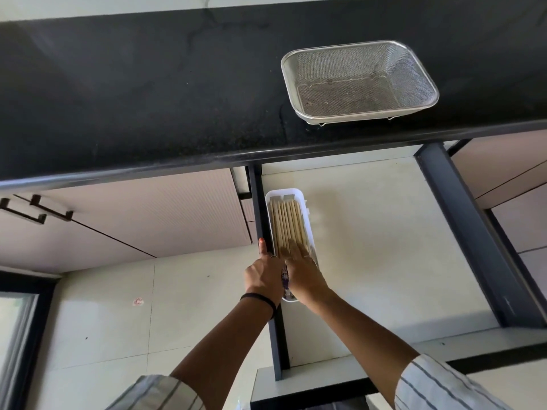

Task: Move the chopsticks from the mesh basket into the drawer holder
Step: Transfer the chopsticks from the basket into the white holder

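Note:
A steel mesh basket [359,81] stands on the black counter and holds no chopsticks. In the open drawer below, a long white holder [297,194] lies against the left wall with several pale wooden chopsticks [288,221] side by side in it. My right hand [302,270] rests flat on the near ends of the chopsticks, fingers spread. My left hand [265,273] is at the holder's left rim, its thumb up along the drawer's dark side rail. The holder's near part is hidden under both hands.
The black counter [148,93] overhangs the drawer [384,247], which has a white floor and dark grey side rails [470,232]. Closed cabinet fronts with black handles [35,208] lie to the left. Pale floor tiles show below.

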Available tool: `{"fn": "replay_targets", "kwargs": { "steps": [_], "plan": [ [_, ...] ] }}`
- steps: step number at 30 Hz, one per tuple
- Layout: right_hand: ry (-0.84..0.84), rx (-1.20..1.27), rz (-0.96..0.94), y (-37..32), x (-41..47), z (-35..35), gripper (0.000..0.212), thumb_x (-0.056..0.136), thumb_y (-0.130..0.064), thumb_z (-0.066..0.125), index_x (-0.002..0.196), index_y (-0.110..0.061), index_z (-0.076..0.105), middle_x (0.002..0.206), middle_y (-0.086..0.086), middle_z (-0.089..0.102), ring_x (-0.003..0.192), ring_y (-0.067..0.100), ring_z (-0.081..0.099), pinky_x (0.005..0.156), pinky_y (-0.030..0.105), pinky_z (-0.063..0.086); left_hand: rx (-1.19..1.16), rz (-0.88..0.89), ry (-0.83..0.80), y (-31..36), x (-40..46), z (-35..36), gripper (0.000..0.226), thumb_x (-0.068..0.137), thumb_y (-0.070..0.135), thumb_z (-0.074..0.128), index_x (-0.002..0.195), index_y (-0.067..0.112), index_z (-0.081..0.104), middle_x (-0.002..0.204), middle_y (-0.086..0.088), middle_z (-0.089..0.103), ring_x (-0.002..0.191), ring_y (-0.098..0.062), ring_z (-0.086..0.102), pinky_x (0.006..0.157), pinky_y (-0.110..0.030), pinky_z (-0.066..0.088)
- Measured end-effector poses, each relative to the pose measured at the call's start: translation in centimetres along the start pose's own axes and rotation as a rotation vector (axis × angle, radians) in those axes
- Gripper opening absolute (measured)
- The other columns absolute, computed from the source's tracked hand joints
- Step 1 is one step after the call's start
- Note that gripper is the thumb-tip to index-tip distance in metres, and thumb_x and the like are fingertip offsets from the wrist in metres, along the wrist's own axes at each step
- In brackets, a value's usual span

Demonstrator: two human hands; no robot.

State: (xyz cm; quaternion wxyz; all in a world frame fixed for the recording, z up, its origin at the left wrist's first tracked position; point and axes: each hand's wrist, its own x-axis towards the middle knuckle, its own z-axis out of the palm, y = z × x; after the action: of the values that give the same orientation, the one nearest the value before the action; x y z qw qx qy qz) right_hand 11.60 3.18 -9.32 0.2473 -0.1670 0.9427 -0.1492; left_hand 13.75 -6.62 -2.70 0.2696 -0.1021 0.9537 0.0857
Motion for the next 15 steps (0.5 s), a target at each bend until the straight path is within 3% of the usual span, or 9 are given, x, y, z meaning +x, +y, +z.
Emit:
{"fn": "replay_targets", "kwargs": {
  "steps": [3, 7, 15],
  "plan": [
    [-0.045, 0.000, -0.056, 0.90, -0.38, 0.64, 0.073, 0.093, -0.028, 0.055, 0.153, -0.024, 0.014, 0.163, 0.002, 0.000, 0.151, 0.023, 0.000, 0.121, 0.036, 0.009, -0.010, -0.002, 0.011, -0.03, -0.04, -0.11, 0.073, 0.098, 0.010, 0.050, 0.152, -0.002, 0.003, 0.150, -0.013, 0.039, 0.107, -0.021, 0.064, 0.091, -0.031, 0.051],
    [-0.070, 0.007, -0.067, 1.09, -0.40, 0.91, 0.077, 0.092, -0.030, 0.056, 0.154, -0.026, 0.010, 0.163, 0.001, 0.001, 0.150, 0.025, 0.003, 0.121, 0.039, 0.011, -0.030, -0.009, 0.018, -0.20, -0.12, 0.05, 0.079, 0.096, 0.011, 0.054, 0.152, 0.000, 0.000, 0.142, -0.012, 0.048, 0.106, -0.021, 0.064, 0.091, -0.031, 0.050],
    [-0.102, -0.037, 0.002, 0.78, -0.37, 0.73, 0.082, 0.090, -0.034, 0.058, 0.154, -0.017, 0.010, 0.163, 0.002, -0.003, 0.150, 0.026, 0.004, 0.121, 0.040, 0.018, -0.022, 0.010, -0.003, -0.16, -0.36, -0.18, 0.070, 0.094, 0.009, 0.058, 0.151, 0.002, 0.018, 0.152, -0.013, 0.036, 0.105, -0.021, 0.064, 0.089, -0.030, 0.052]
  ]
}}
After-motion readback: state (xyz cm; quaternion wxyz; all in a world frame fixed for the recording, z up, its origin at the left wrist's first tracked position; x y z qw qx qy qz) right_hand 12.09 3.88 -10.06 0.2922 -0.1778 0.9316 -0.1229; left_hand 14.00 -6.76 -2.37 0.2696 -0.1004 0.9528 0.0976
